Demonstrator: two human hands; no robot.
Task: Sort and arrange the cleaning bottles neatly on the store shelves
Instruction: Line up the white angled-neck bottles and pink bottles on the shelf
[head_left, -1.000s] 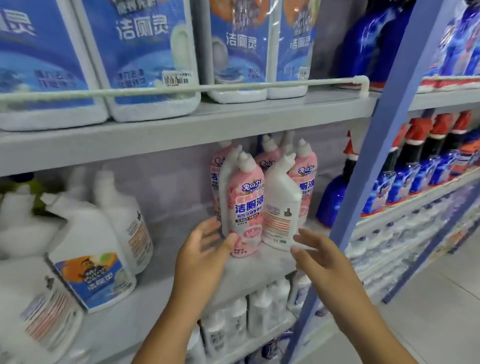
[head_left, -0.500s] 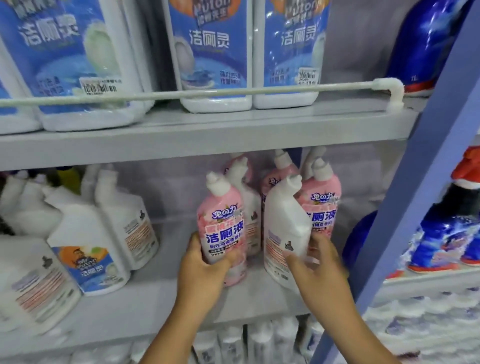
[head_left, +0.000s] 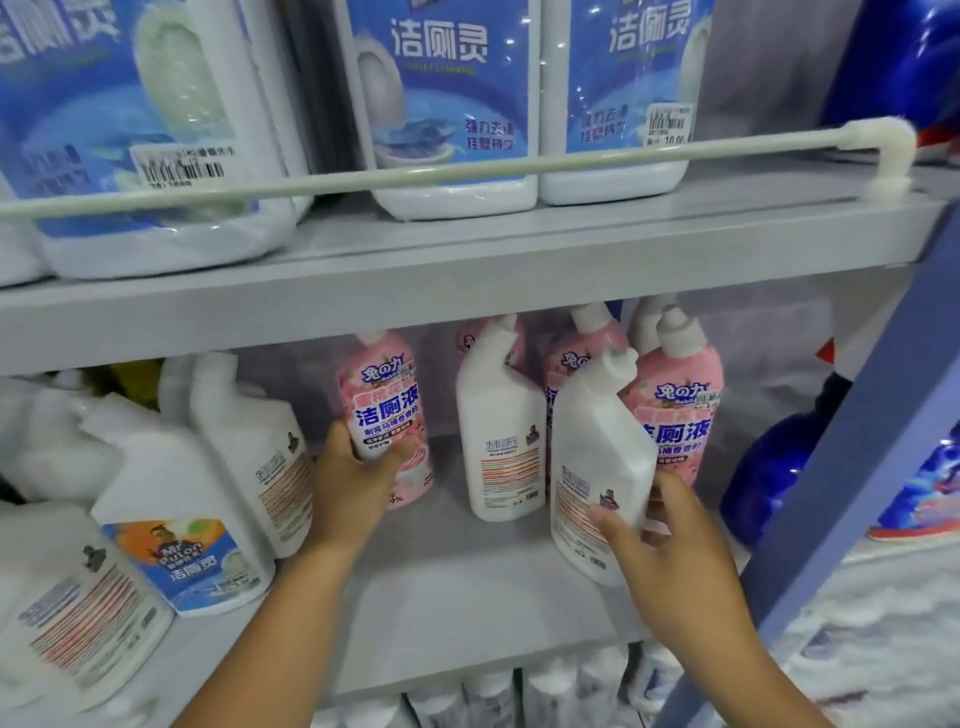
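Observation:
On the grey middle shelf (head_left: 467, 587), my left hand (head_left: 349, 488) grips a pink toilet-cleaner bottle (head_left: 383, 400) around its lower half. My right hand (head_left: 670, 551) holds a white angled-neck bottle (head_left: 597, 462), which tilts to the right, its back label facing me. Between the two stands another white bottle (head_left: 498, 436), upright. Behind it are more pink bottles (head_left: 680, 405), partly hidden by the tilted white one.
White angled-neck bottles (head_left: 176, 499) with blue-orange labels crowd the shelf's left side. Large blue-labelled jugs (head_left: 447, 104) sit on the upper shelf behind a white rail (head_left: 519, 169). A blue upright post (head_left: 852, 488) stands at right, dark blue bottles (head_left: 769, 467) beyond it.
My left hand has carried the pink bottle to the left, away from the group. The right hand has taken hold of the white bottle and tipped it. The camera moved closer.

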